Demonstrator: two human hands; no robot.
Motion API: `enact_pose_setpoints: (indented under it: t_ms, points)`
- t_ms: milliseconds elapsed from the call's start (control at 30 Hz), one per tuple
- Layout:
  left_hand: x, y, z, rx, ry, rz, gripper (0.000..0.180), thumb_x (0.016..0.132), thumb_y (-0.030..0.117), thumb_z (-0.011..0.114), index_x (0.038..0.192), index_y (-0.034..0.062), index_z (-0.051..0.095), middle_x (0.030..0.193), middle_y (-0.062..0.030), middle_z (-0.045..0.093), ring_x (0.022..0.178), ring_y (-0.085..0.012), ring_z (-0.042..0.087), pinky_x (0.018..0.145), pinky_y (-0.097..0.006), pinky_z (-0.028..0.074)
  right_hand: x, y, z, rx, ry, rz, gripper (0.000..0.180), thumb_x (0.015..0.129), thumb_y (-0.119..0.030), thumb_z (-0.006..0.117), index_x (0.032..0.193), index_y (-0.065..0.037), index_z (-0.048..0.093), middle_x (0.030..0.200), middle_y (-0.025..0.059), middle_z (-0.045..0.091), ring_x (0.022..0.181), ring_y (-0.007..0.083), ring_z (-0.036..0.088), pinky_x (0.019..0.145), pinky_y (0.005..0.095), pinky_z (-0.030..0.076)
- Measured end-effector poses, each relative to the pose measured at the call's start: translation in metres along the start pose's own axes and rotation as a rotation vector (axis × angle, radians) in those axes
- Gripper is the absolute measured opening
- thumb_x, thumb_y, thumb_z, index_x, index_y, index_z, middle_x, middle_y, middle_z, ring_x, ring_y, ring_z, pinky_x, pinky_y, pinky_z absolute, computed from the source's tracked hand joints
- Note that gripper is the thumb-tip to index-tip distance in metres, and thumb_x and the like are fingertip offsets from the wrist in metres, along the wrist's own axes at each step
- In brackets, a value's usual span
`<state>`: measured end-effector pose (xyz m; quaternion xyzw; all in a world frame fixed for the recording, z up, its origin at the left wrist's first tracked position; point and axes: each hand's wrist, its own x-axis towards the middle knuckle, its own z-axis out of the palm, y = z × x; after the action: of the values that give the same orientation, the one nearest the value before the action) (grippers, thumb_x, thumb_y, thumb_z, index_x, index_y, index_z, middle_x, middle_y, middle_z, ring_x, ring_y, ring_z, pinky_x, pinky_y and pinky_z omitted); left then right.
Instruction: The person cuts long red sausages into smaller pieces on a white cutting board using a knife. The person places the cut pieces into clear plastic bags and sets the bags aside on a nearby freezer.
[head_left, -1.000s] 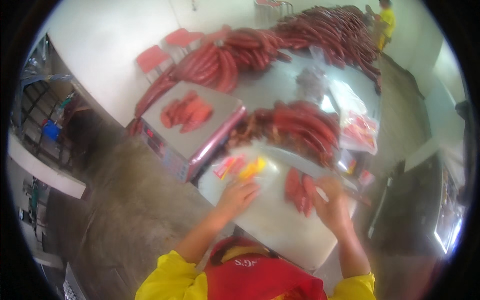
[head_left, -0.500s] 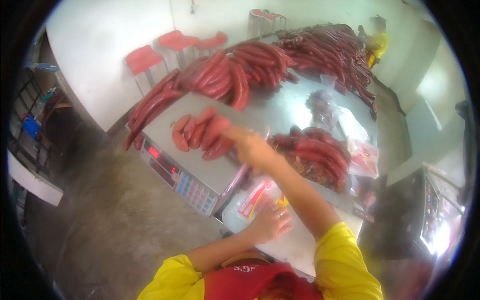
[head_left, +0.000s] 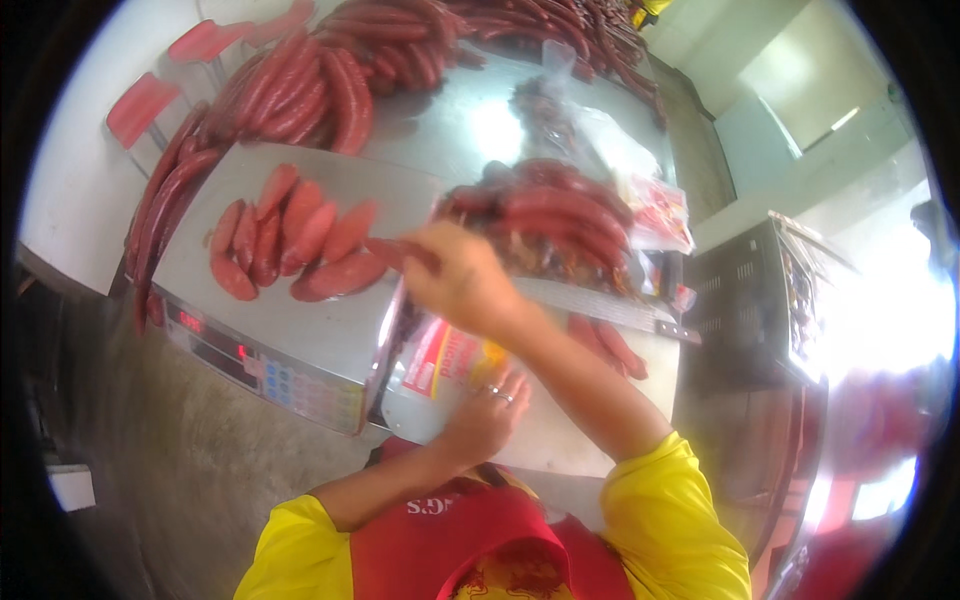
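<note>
Our right hand (head_left: 455,275) pinches a red sausage (head_left: 400,250) at the scale (head_left: 290,330) pan's right edge, just beside seven sausages (head_left: 290,240) lying there. Our left hand (head_left: 485,415) presses flat, fingers spread, on a printed bag (head_left: 445,360) on the near table (head_left: 560,440). Half a second ago the right hand reached farther over the pan.

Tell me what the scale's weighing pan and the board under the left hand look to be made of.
Weighing pan: likely stainless steel, brushed grey, with dull reflections around the sausage pieces. Board under the left hand: probably white plastic, matte and smooth, though glare leaves it uncertain.
</note>
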<state>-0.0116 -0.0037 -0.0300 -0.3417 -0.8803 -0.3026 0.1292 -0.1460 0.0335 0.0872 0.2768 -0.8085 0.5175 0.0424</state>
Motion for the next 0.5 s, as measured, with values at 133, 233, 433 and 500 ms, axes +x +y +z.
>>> enact_pose_setpoints:
  t_ms: [133, 233, 433, 500]
  points:
    - [0.004, 0.0, -0.002, -0.054, 0.033, -0.047, 0.025, 0.088, 0.012, 0.06, 0.11, 0.0003, 0.059, 0.1, -0.0141, 0.064, 0.09, -0.0306, 0.063, 0.076, -0.041, 0.053, -0.073, -0.017, -0.071, 0.547, 0.023, 0.493, 0.022, 0.092, -0.016, 0.061, 0.108, -0.003, 0.056, 0.089, 0.0062, 0.063, 0.081, 0.0126, 0.064, 0.063, 0.0255, 0.052]
    - [0.007, 0.004, 0.002, -0.277, 0.21, -0.286, 0.015, 0.093, 0.008, 0.055, 0.107, 0.0021, 0.057, 0.081, -0.0105, 0.064, 0.066, -0.0206, 0.065, 0.058, -0.036, 0.052, -0.144, -0.019, -0.089, 0.403, 0.207, 0.648, 0.023, 0.091, -0.009, 0.062, 0.112, -0.006, 0.053, 0.095, 0.0042, 0.061, 0.085, 0.0123, 0.063, 0.065, 0.0236, 0.054]
    - [0.015, 0.017, 0.009, -0.591, 0.421, -0.424, 0.011, 0.101, 0.009, 0.044, 0.102, 0.0025, 0.053, 0.109, -0.0159, 0.066, 0.102, -0.0194, 0.063, 0.086, -0.031, 0.05, -0.229, 0.003, -0.061, -0.262, 0.181, 0.281, 0.024, 0.08, 0.002, 0.067, 0.102, -0.005, 0.065, 0.1, 0.0127, 0.06, 0.086, 0.023, 0.065, 0.067, 0.0291, 0.055]
    - [0.014, 0.018, 0.004, -0.489, 0.256, -0.42, 0.03, 0.097, 0.012, 0.047, 0.123, 0.0004, 0.053, 0.122, -0.0251, 0.058, 0.118, -0.0381, 0.053, 0.104, -0.041, 0.037, -0.24, 0.002, -0.072, -0.192, 0.177, 0.427, 0.023, 0.08, 0.002, 0.067, 0.102, -0.006, 0.067, 0.101, 0.0129, 0.061, 0.085, 0.0225, 0.066, 0.069, 0.0295, 0.055]
